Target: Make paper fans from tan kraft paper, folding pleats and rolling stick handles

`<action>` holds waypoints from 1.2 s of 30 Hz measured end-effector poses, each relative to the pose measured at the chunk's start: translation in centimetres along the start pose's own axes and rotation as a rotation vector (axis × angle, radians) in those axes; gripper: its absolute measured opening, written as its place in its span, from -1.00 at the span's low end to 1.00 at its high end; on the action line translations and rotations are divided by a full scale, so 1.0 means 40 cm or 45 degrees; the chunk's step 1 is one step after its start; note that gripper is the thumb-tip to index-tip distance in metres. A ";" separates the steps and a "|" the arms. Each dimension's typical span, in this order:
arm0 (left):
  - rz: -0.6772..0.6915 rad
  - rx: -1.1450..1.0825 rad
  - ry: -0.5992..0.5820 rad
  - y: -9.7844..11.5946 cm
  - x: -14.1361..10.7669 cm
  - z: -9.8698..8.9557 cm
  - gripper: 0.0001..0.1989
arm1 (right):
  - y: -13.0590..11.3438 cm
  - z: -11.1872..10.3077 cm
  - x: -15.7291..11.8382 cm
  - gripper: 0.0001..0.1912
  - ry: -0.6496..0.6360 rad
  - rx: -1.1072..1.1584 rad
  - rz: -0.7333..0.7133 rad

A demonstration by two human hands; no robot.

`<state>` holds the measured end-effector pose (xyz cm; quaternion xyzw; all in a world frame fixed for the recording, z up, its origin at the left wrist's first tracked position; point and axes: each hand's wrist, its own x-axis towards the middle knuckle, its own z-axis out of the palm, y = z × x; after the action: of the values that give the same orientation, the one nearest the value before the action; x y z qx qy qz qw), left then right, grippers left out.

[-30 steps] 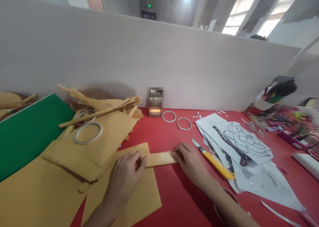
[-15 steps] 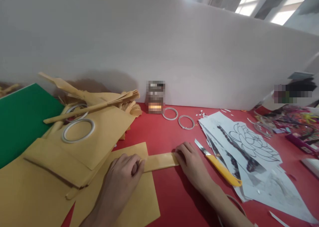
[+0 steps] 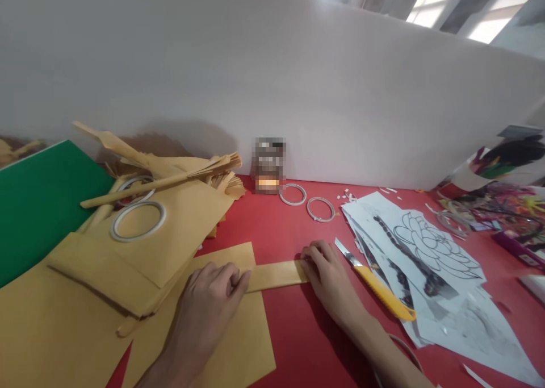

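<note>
A narrow folded strip of tan paper (image 3: 276, 275) lies across the middle, partly over a flat tan sheet (image 3: 251, 331) and partly over the red tabletop. My left hand (image 3: 213, 297) is closed on the strip's left end, thumb and curled fingers pinching it. At its right end my right hand (image 3: 327, 274) grips the strip, fingers bent over it. Just right of that hand lies a yellow utility knife (image 3: 383, 291) with its blade out. Left of my left hand is a stack of folded tan paper (image 3: 140, 263).
A tape roll (image 3: 138, 221) rests on the stack; other rings (image 3: 321, 209) lie near the white wall (image 3: 298, 81). At the left is a green board (image 3: 46, 200). Printed sheets (image 3: 438, 246) spread at the right, near a cup of tools (image 3: 464, 180) and colourful craft bits (image 3: 511, 206).
The view has shifted slightly, so everything sits a little further right. Both hands keep their hold on the paper strip, with hardly any movement.
</note>
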<state>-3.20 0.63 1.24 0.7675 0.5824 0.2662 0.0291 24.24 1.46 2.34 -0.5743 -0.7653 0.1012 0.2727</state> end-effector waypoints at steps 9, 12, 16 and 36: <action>-0.043 0.093 0.044 -0.008 -0.001 -0.003 -0.56 | 0.008 -0.010 0.001 -0.83 -0.089 -0.060 -0.030; -0.075 0.083 0.050 -0.013 0.000 -0.002 -0.60 | 0.010 -0.010 0.002 -0.82 -0.094 -0.054 -0.033; -0.081 0.017 0.051 -0.015 0.004 -0.005 -0.73 | 0.009 -0.011 0.003 -0.82 -0.115 -0.040 -0.031; 0.508 -0.034 -0.029 -0.004 0.003 -0.003 -0.66 | -0.001 -0.025 0.014 -0.81 -0.133 -0.003 -0.020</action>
<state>-3.35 0.77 1.33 0.8701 0.4149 0.2658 -0.0075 24.64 1.81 3.35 -0.5626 -0.7830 0.1281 0.2324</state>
